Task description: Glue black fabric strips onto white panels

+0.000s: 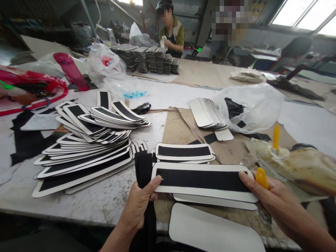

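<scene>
A person at a worktable point(110, 199) holds a white board piece with a black strip point(203, 182) glued along its middle, gripping it at both ends just above the table's near edge. The left hand point(139, 204) pinches the piece's left end between thumb and fingers, and a length of loose black fabric point(144, 168) hangs through the same grip. The right hand point(273, 197) closes on the piece's right end while also clasping a yellow-handled tool point(261, 177); its working end is hidden. To the left of the held piece lies a broad fanned heap of finished pieces point(86, 154), all bearing black strips, which suggests much of the batch is already covered. Directly behind the held piece another covered piece point(183, 151) rests flat. Beneath and in front of it lie plain white blanks point(215, 231), and behind it to the right stands a leaning stack of bare blanks point(208, 113) beside a clear plastic bag point(252, 105), so a fair share appears yet to be done. To the right of the held piece sits a glue-crusted pot with a second yellow handle point(275, 138). Far behind it, across the table, another person point(172, 31) works beside grey stacks point(147, 59).
</scene>
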`<action>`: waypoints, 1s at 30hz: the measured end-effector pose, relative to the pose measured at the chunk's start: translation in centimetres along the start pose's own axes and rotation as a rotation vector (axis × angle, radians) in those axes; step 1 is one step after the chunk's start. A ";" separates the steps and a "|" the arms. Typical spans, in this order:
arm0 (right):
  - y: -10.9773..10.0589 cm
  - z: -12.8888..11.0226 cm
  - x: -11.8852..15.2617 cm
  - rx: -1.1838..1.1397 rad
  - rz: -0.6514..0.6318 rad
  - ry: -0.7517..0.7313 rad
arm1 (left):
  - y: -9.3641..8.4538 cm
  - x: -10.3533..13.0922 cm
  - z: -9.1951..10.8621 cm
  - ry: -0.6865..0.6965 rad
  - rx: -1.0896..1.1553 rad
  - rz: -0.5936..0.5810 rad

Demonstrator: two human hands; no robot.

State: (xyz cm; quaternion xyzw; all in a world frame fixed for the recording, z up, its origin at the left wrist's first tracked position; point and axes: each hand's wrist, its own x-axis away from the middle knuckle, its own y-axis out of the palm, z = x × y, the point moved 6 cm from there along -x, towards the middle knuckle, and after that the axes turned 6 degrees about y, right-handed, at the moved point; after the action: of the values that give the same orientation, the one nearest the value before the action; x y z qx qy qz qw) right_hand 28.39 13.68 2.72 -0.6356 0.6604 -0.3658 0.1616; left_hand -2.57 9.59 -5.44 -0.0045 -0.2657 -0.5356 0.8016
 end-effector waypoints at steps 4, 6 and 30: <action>1.0 0.9 0.5 -0.206 -0.136 0.158 | 0.1 0.1 -0.2 -0.099 0.026 0.006; 1.4 1.2 0.7 -0.341 -0.173 0.238 | 0.3 0.4 -0.3 -0.173 0.166 0.021; 3.4 0.5 -2.1 -0.518 -0.314 0.233 | 0.4 -1.6 1.4 -0.126 -0.014 0.170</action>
State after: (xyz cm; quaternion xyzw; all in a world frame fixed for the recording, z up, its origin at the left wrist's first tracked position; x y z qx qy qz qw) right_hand 26.57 15.34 -0.45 -0.7035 0.6395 -0.2762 -0.1406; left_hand -3.26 11.56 -4.87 -0.0663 -0.3105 -0.4660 0.8258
